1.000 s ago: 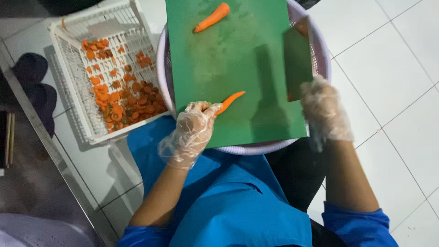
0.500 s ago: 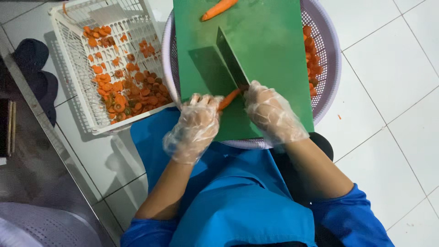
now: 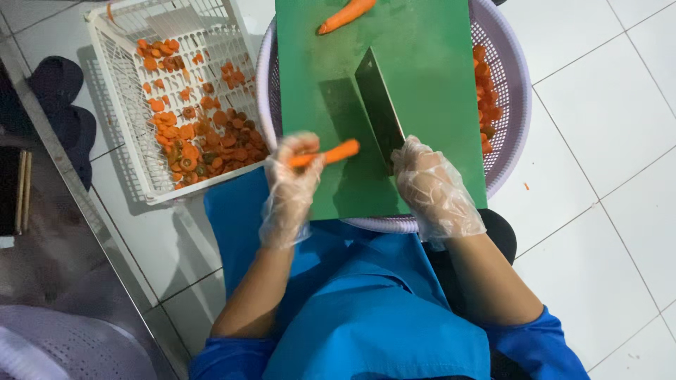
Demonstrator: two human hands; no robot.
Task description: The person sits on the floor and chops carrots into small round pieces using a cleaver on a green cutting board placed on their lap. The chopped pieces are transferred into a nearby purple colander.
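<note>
My left hand (image 3: 290,190), in a clear plastic glove, grips a short carrot piece (image 3: 336,152) and holds it level over the near part of a green cutting board (image 3: 422,84). My right hand (image 3: 429,186), also gloved, is closed on the handle of a broad cleaver (image 3: 379,105) whose blade lies on the board just right of the carrot piece. A whole carrot (image 3: 346,14) rests at the board's far edge. The board lies across a round lilac basket (image 3: 510,119) that holds carrot slices (image 3: 486,91).
A white slotted crate (image 3: 151,179) with several carrot slices (image 3: 197,127) sits on the white tiled floor to my left. Dark shoes (image 3: 60,98) and a steel surface edge are further left. My blue clothing fills the near foreground.
The cleaver came in from the right edge of the board to its middle beside the carrot piece. My left hand has since lifted the piece slightly and shifted it left.
</note>
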